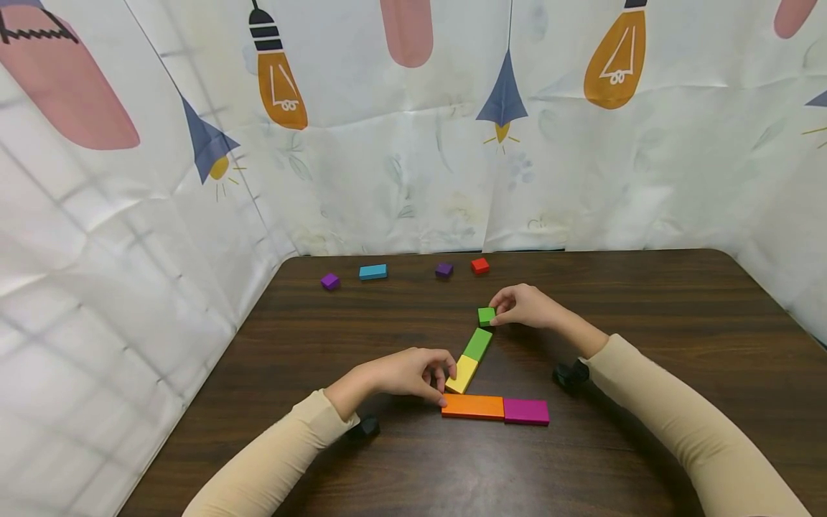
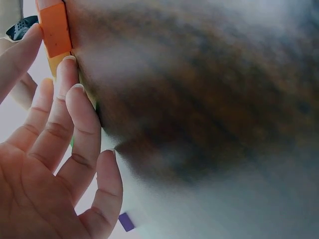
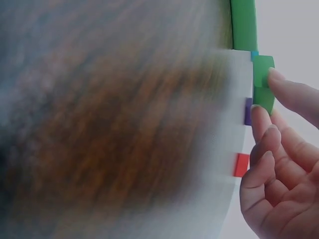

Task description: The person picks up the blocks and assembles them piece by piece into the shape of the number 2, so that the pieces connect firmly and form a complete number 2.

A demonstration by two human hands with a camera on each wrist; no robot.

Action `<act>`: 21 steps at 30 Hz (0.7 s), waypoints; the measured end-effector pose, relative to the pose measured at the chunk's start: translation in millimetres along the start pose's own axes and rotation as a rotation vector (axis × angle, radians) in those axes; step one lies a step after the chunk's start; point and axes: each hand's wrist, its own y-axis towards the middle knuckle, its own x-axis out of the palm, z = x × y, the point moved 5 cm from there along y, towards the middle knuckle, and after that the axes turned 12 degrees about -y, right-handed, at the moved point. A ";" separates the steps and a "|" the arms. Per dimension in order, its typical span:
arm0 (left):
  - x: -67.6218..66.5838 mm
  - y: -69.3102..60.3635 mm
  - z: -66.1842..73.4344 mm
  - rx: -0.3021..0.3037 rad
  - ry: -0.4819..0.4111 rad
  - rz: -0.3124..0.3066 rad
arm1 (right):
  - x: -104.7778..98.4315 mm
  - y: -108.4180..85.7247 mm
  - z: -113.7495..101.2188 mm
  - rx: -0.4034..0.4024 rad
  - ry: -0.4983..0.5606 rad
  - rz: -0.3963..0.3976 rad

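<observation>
Dark wood-grain tabletop [image 1: 678, 309] before lamp-print fabric [image 1: 413, 143]: the right hand [image 1: 526, 309] pinches a small green block [image 1: 486, 314], likely for fine control, just beyond a slanting green bar [image 1: 478, 345] and yellow bar [image 1: 462, 374]. Loosely curved, the left hand [image 1: 403, 372] touches one end of an orange bar [image 1: 473, 407] (seemingly steadying it), whose other end meets a magenta bar [image 1: 526, 411]. Red block [image 1: 480, 266] and blue bar [image 1: 372, 272] sit near the far edge, wide wood extending rightward.

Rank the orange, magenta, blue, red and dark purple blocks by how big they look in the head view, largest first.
1. Orange block
2. Magenta block
3. Blue block
Red block and dark purple block: smallest, too alike to rank.
</observation>
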 end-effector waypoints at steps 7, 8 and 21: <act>-0.7 0.0 -0.1 0.002 0.003 -0.005 | 2.7 1.5 -1.5 0.012 -0.002 -0.026; -0.7 0.2 0.2 0.004 0.000 -0.006 | 2.8 1.7 -1.6 0.015 -0.002 -0.029; -1.0 0.7 -1.1 -0.003 -0.008 -0.002 | 6.0 5.4 -0.8 0.007 -0.021 -0.077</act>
